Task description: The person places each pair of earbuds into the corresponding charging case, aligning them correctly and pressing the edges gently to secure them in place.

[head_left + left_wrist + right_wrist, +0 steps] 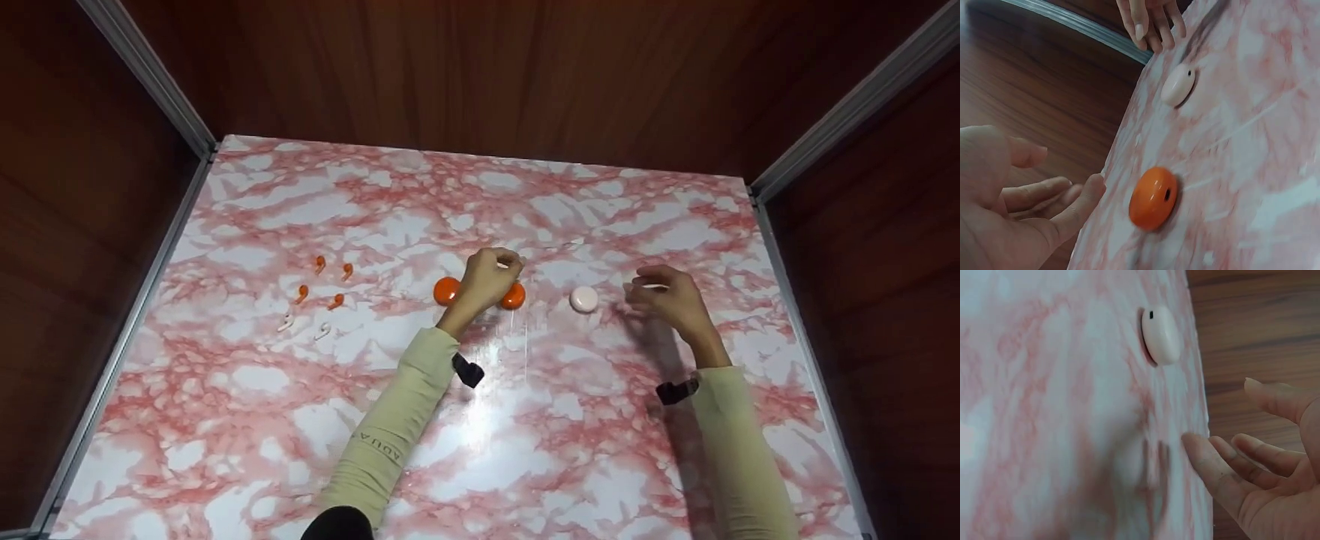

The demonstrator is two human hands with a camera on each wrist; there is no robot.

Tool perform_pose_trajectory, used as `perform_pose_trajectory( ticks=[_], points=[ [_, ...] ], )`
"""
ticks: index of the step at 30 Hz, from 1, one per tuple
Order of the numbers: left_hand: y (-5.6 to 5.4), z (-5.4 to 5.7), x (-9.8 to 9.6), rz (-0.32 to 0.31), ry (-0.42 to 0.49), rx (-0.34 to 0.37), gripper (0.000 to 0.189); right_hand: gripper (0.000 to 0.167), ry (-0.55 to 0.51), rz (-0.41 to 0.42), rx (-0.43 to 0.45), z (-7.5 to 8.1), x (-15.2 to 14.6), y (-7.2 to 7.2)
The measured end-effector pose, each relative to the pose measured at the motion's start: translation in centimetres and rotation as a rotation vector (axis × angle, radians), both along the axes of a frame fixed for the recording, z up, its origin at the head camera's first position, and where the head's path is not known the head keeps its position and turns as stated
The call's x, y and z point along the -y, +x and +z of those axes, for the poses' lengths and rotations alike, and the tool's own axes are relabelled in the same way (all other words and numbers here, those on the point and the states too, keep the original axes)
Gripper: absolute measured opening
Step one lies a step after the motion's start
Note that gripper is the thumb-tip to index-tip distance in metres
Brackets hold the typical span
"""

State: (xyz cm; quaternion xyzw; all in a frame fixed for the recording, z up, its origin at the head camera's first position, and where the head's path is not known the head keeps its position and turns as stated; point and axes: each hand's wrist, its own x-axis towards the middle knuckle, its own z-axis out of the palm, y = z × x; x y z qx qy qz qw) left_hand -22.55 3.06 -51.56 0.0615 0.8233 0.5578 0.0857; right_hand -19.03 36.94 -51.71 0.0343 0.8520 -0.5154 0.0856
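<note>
Orange cases (446, 291), pale pink case (584, 299), orange and white earbuds (337, 301), pink-and-white marbled tabletop (210, 435), brown wood-grain panels (480, 75)

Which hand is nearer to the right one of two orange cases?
Left. The left hand hovers close by that orange case; the right hand is farther right, beyond the pale case.
</note>
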Motion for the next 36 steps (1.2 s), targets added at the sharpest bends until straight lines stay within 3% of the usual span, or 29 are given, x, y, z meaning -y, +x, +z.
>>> perform_pose_trajectory(
  ticks=[12,16,24,31,36],
  points=[
    [0.2,-0.3,-2.9,-0.028,0.109,0.097,0.029,0.051,-0.104,0.014,0.057,-0.8,1.7,0.7],
    [0.4,-0.8,-3.8,-0.028,0.087,0.096,0.026,0.051,-0.126,0.023,0.069,-1.2,1.9,0.8],
    [1.2,-1.2,-5.5,-0.036,-0.076,0.075,0.023,0.048,-0.162,-0.007,0.090,-1.3,2.7,0.7],
    [1.3,-1.6,-6.5,-0.054,0.019,0.083,0.023,0.047,-0.177,-0.024,0.103,-1.2,3.2,0.3],
    [1.4,-2.1,-6.7,-0.047,-0.079,0.030,0.023,0.048,-0.154,-0.023,0.115,-1.4,3.6,0.2]
  ],
)
